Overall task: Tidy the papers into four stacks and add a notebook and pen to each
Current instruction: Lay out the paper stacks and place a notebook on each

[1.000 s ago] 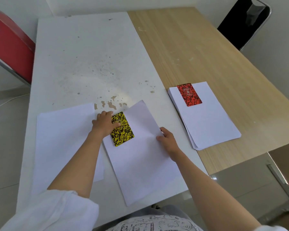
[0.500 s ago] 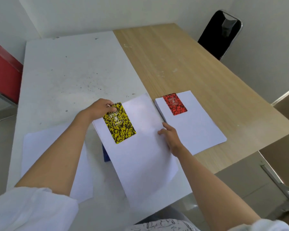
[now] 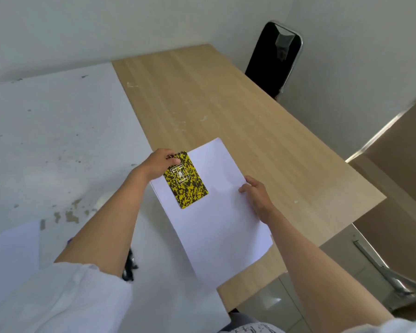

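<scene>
Over the table seam: paper stack (image 3: 216,212) carried tilted, spanning the white table (image 3: 58,140) and wooden table (image 3: 226,104).
Notebook (image 3: 185,180): yellow, lying on the stack's upper left, likely pinned so it travels along.
Left hand (image 3: 160,163): arm stretched forward, fingers pinching notebook top and sheets.
Right hand (image 3: 257,193): gripping the stack's right edge.
Pen: none visible.
</scene>
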